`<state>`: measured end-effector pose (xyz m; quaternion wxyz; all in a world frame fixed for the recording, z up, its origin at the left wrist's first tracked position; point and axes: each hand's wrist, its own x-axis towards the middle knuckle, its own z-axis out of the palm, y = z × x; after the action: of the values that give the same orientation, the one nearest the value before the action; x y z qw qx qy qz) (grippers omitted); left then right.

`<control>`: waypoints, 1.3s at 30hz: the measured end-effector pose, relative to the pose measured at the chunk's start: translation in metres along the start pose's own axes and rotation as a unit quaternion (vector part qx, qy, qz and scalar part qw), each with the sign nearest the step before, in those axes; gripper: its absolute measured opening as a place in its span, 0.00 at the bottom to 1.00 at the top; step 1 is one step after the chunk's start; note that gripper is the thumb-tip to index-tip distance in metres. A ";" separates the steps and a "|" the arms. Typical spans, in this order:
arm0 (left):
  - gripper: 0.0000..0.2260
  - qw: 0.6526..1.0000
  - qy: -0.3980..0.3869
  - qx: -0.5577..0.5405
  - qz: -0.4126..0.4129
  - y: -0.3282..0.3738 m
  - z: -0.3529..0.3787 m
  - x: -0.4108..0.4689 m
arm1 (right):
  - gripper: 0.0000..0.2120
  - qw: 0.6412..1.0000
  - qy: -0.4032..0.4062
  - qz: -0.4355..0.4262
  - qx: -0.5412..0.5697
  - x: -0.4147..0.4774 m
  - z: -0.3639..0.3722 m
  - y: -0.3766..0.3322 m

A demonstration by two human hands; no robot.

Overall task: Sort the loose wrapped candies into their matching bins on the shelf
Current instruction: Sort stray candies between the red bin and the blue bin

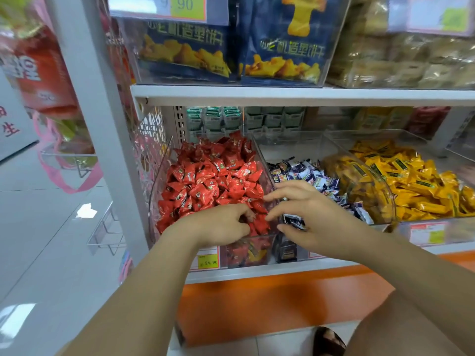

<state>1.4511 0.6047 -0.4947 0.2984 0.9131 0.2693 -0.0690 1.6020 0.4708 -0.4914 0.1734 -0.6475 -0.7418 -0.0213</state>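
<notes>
There is only 1 view. The camera sits on the person's head and faces forward and down at the shelf (282,95), near enough that the candy bins (160,181) fill the middle. The wide lens bends the edges.

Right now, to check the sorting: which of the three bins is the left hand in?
The leftmost bin, the only one with red candies; the left hand curls its fingers into them.

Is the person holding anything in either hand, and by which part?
The right hand pinches a dark blue wrapped candy by its edge. The left hand curls into the red wrapped candies; a grip cannot be told.
</notes>
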 end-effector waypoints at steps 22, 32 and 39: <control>0.21 0.994 0.021 -0.079 0.070 -0.005 -0.002 -0.016 | 0.08 1.000 0.029 -0.005 0.008 0.004 0.004 0.001; 0.15 0.975 0.122 -0.156 0.106 -0.016 -0.005 -0.023 | 0.09 0.998 0.065 0.022 0.010 0.010 0.008 -0.007; 0.17 0.910 0.314 -0.218 0.160 -0.021 -0.017 -0.029 | 0.19 0.991 0.084 0.086 0.053 0.024 0.008 -0.017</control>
<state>1.4149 0.6159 -0.4834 0.3971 0.8308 0.2076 0.3301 1.5816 0.4927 -0.4893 0.2708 -0.6945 -0.6662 -0.0212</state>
